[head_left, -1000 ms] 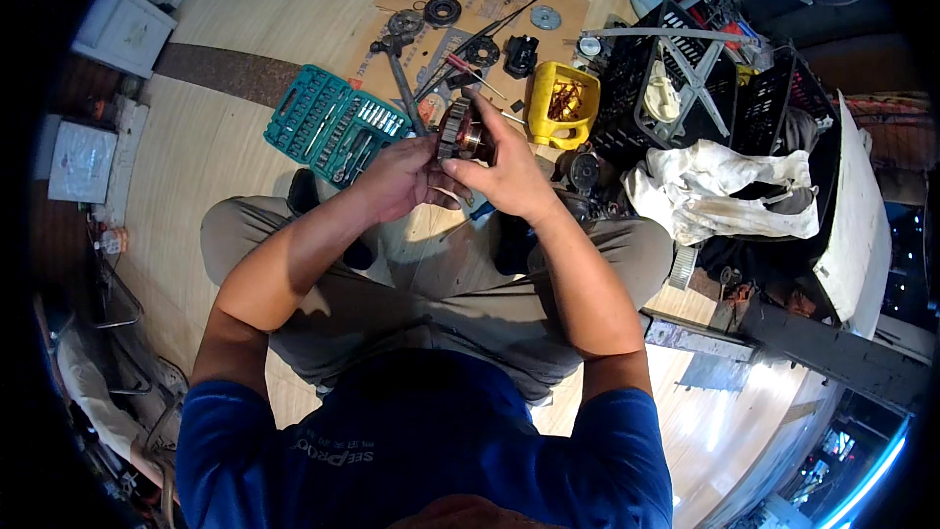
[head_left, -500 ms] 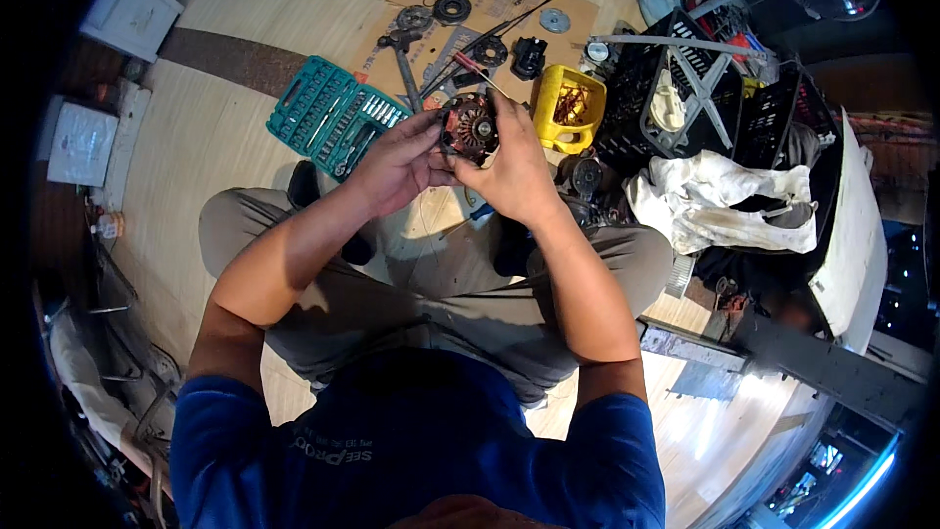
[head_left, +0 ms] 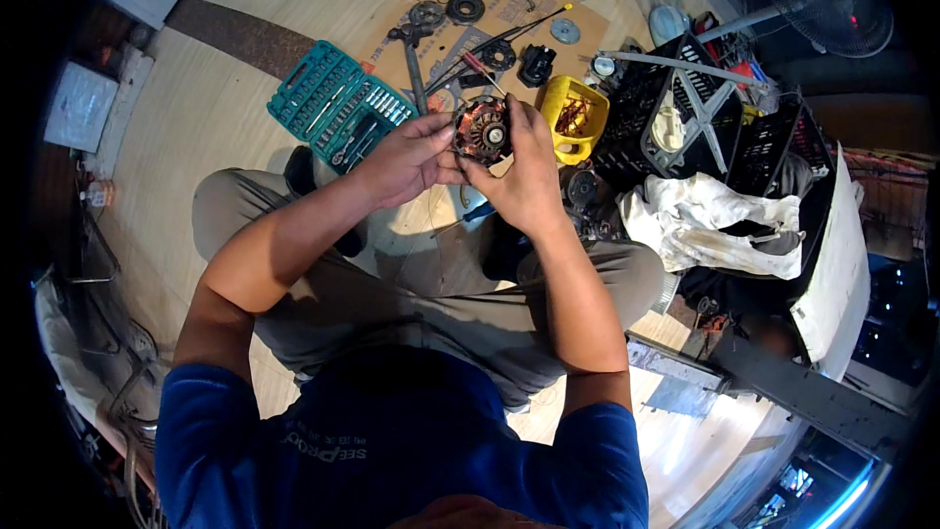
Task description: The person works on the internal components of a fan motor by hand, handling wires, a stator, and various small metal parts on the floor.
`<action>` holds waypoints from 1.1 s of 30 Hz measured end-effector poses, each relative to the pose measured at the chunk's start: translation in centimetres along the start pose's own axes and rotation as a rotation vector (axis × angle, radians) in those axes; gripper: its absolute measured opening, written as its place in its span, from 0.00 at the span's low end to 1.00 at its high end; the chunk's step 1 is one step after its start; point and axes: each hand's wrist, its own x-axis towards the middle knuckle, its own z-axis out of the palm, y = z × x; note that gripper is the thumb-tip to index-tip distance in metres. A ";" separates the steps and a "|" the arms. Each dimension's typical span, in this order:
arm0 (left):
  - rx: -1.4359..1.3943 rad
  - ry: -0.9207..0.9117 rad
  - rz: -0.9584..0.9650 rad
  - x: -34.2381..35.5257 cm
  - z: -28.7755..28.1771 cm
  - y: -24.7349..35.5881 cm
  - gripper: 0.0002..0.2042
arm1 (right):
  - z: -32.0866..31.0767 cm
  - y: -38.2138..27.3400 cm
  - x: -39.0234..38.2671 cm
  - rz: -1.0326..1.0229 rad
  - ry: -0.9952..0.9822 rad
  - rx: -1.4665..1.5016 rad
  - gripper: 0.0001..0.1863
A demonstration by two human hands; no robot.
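Observation:
Both of my hands hold an opened alternator [head_left: 482, 129], a round dark body with a ring of copper windings and a finned rotor with a bright shaft end at its centre. My left hand [head_left: 406, 159] is closed on its left edge, the thumb along the rim. On the other side my right hand [head_left: 524, 171] grips it between thumb and fingers. The alternator's underside is hidden. Just beyond it lies a red-handled screwdriver [head_left: 476, 63]; below it, between my legs, is a blue-handled screwdriver [head_left: 479, 213].
A green socket set [head_left: 315, 78] lies open at the left. Beyond are a hammer [head_left: 411, 64], a black ring [head_left: 465, 9] and other parts on cardboard [head_left: 392, 15]. To the right stand a yellow container [head_left: 595, 129] holding screws, black crates [head_left: 627, 122] and a white cloth [head_left: 676, 220].
The view has shifted slightly, bringing more of the fan into sight. The alternator has turned a little in my hands, so its copper windings show more. Both hands keep their hold.

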 end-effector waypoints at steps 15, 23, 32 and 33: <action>0.416 0.033 0.048 0.0 0.9 0.9 0.19 | -0.4 -0.4 -0.1 -0.159 0.060 -0.083 0.47; 0.645 0.115 0.158 -0.4 1.0 0.5 0.22 | -0.4 -0.3 -0.3 -0.192 0.033 -0.080 0.48; 0.774 0.108 0.228 -0.6 1.0 0.6 0.22 | -0.1 -0.3 -0.4 -0.211 0.063 -0.046 0.48; 0.730 0.105 0.238 -0.6 1.3 0.7 0.22 | -0.1 -0.2 -0.5 -0.211 0.063 -0.046 0.48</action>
